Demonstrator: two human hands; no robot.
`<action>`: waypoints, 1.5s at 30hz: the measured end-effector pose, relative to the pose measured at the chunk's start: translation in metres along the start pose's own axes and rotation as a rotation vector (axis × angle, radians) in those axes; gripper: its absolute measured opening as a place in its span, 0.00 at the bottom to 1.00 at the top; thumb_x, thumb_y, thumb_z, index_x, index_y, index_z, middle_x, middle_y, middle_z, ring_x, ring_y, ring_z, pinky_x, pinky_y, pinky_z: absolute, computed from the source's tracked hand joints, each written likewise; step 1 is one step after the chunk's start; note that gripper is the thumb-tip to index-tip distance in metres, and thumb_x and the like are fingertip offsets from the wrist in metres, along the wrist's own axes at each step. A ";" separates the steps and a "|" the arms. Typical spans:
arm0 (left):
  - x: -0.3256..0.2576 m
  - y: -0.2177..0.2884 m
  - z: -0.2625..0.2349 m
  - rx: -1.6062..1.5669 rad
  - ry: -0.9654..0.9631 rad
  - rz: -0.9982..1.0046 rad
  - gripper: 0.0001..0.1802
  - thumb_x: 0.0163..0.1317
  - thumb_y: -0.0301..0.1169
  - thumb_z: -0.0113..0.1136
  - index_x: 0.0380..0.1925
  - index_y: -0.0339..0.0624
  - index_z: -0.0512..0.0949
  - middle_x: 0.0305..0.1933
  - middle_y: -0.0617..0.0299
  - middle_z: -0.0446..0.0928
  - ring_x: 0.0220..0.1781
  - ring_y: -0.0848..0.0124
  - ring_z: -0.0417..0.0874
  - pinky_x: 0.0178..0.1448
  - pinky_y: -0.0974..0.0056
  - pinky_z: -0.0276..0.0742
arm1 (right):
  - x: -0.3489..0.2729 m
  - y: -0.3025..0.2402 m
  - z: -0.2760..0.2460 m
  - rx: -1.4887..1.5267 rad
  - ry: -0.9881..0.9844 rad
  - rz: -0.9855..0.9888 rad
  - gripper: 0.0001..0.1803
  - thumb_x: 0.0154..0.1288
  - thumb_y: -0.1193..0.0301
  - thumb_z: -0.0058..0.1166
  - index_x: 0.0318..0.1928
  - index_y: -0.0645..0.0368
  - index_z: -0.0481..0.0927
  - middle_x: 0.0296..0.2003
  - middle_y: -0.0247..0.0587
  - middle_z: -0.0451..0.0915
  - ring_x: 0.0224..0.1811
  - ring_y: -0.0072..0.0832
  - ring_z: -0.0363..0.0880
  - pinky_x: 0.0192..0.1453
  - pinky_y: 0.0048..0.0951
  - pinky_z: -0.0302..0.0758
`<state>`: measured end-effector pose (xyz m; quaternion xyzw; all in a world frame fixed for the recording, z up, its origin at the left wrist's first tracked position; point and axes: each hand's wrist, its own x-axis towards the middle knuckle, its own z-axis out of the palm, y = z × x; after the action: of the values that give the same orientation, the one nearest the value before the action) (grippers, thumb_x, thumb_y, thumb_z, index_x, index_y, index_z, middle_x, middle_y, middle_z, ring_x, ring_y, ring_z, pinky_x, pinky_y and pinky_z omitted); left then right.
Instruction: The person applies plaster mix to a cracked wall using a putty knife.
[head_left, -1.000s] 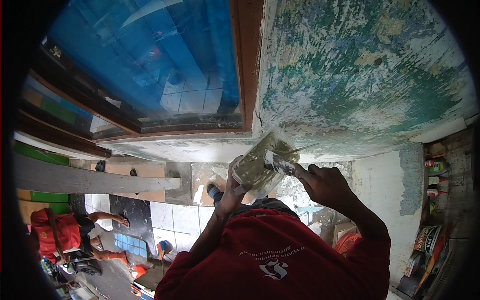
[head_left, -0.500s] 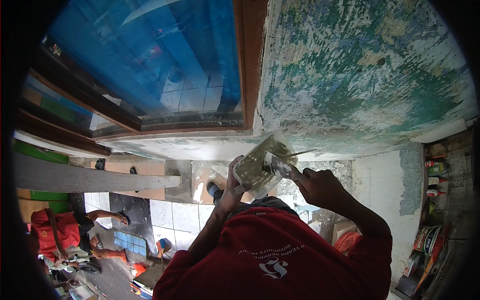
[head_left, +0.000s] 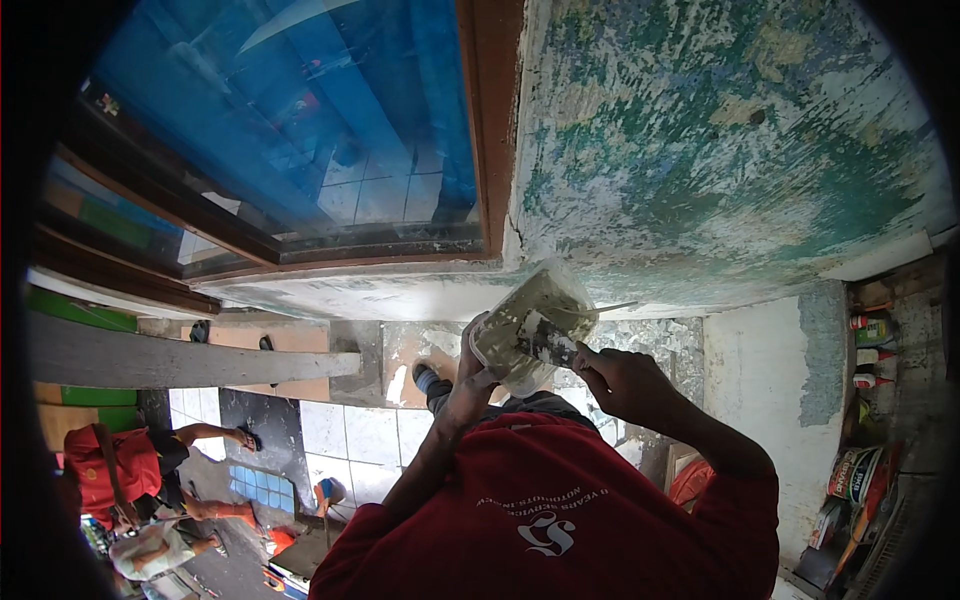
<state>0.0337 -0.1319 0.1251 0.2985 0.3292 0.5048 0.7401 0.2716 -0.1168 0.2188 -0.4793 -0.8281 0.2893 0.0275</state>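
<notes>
My left hand (head_left: 468,372) grips a putty-smeared plastic tub (head_left: 520,318) from its left side and holds it in front of my chest. My right hand (head_left: 622,385) is closed on the handle of a putty knife (head_left: 548,342). The knife's blade reaches into the tub's open mouth. A thin metal blade edge (head_left: 612,307) juts out to the right of the tub. Just beyond both hands is a wall (head_left: 720,150) with flaking green and white paint. My red shirt (head_left: 560,510) fills the lower middle of the view.
A brown-framed window (head_left: 300,130) with blue-reflecting glass sits left of the wall. A grey wooden plank (head_left: 180,360) runs out at the left. Far below are a tiled floor (head_left: 360,435), a seated person in red (head_left: 120,465) and paint cans (head_left: 858,472) at the right.
My right hand has slid slightly left toward the tub, working the knife inside it. The left hand and tub have barely moved.
</notes>
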 end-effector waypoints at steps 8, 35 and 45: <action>-0.002 -0.004 -0.001 0.044 0.027 0.000 0.48 0.47 0.32 0.58 0.68 0.47 0.45 0.66 0.53 0.55 0.68 0.60 0.60 0.66 0.55 0.66 | -0.002 0.015 0.030 0.242 0.127 0.007 0.19 0.68 0.64 0.44 0.53 0.64 0.73 0.33 0.52 0.81 0.33 0.46 0.81 0.38 0.43 0.76; 0.058 -0.026 -0.074 0.014 -0.187 -0.277 0.44 0.55 0.40 0.58 0.70 0.48 0.49 0.68 0.56 0.60 0.66 0.60 0.67 0.62 0.50 0.72 | 0.045 0.032 0.011 0.927 0.086 0.286 0.18 0.66 0.64 0.50 0.49 0.65 0.75 0.25 0.35 0.76 0.20 0.17 0.74 0.20 0.22 0.72; 0.098 -0.028 -0.108 0.082 -0.375 -0.396 0.41 0.60 0.45 0.55 0.69 0.49 0.49 0.68 0.54 0.60 0.65 0.57 0.69 0.58 0.47 0.75 | 0.074 0.043 0.026 0.885 0.026 0.418 0.14 0.65 0.65 0.51 0.40 0.65 0.77 0.24 0.37 0.77 0.17 0.20 0.76 0.16 0.22 0.72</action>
<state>-0.0091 -0.0365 0.0194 0.3465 0.2585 0.2723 0.8596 0.2563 -0.0525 0.1581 -0.5810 -0.5114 0.6069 0.1803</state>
